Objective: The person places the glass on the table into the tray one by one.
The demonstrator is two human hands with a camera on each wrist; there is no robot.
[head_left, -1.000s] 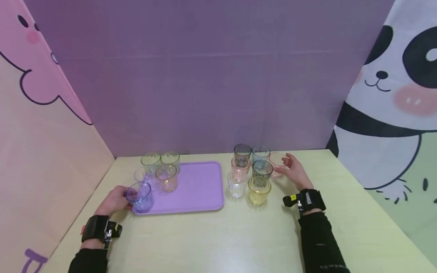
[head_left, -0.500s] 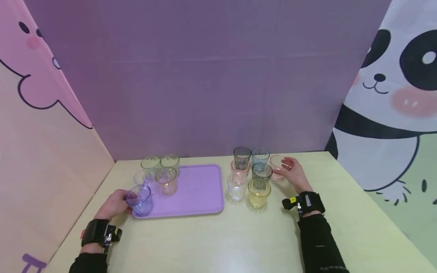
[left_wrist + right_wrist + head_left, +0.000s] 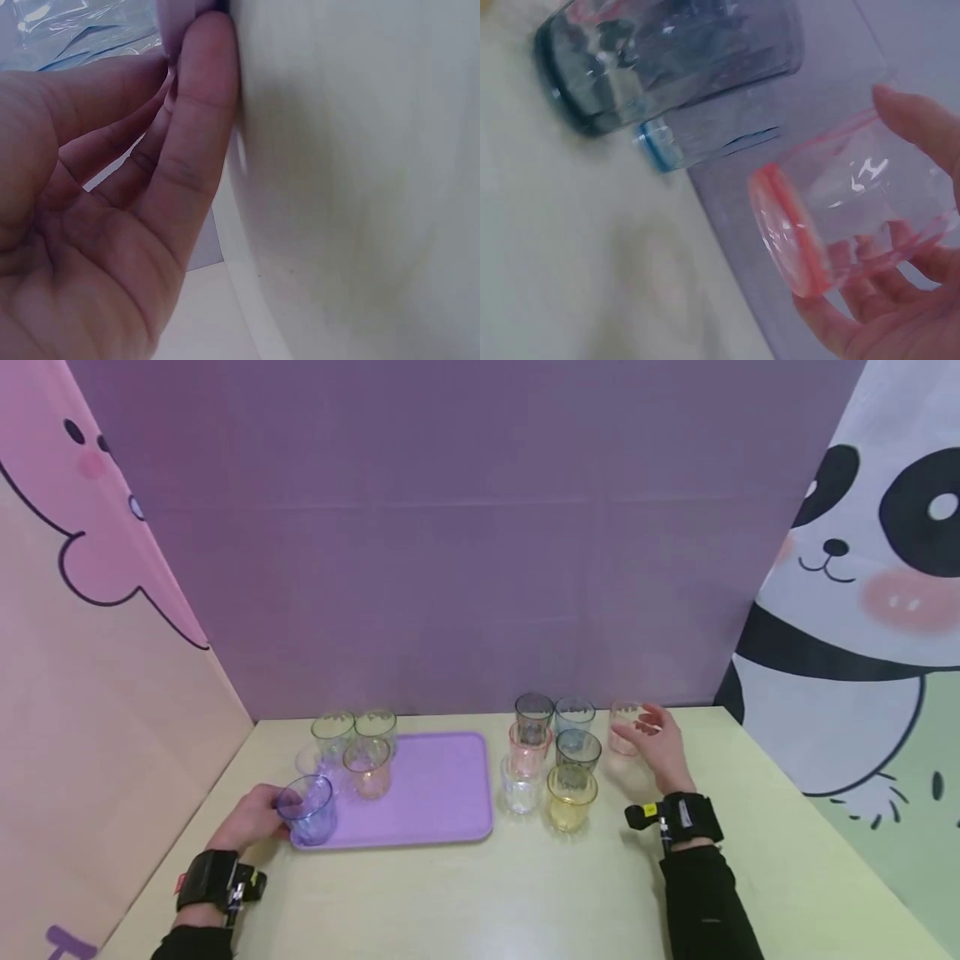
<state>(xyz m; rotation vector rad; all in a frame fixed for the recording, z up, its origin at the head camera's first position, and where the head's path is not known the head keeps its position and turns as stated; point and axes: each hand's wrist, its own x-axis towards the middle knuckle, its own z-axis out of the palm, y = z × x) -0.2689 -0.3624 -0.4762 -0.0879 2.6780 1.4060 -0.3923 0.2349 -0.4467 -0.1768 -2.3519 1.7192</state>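
Note:
My left hand (image 3: 253, 817) is at the left front corner of the purple tray (image 3: 442, 793). In the left wrist view its thumb lies above the tray's edge (image 3: 176, 22) and a finger below, pinching it. A blue glass (image 3: 311, 814) on that corner stands right by the hand. At the back right, my right hand (image 3: 656, 747) holds a clear pink drinking glass (image 3: 855, 195), thumb on one side and fingers curled round the other. In the right wrist view the glass's base is raised off the tabletop, beside a dark grey-blue glass (image 3: 667, 60) and a light blue one (image 3: 712, 135).
An amber glass (image 3: 367, 770) and several green and clear glasses crowd the tray's left side. Right of the tray stands a close group: yellow (image 3: 572, 800), clear (image 3: 521, 789), pink (image 3: 529, 752) and dark grey (image 3: 534, 718) glasses among them. A purple wall (image 3: 480, 568) rises behind the table.
The right hand has carried the pink glass a little to the right and up, away from the group. The left hand stays at the tray corner; the head view has tilted slightly.

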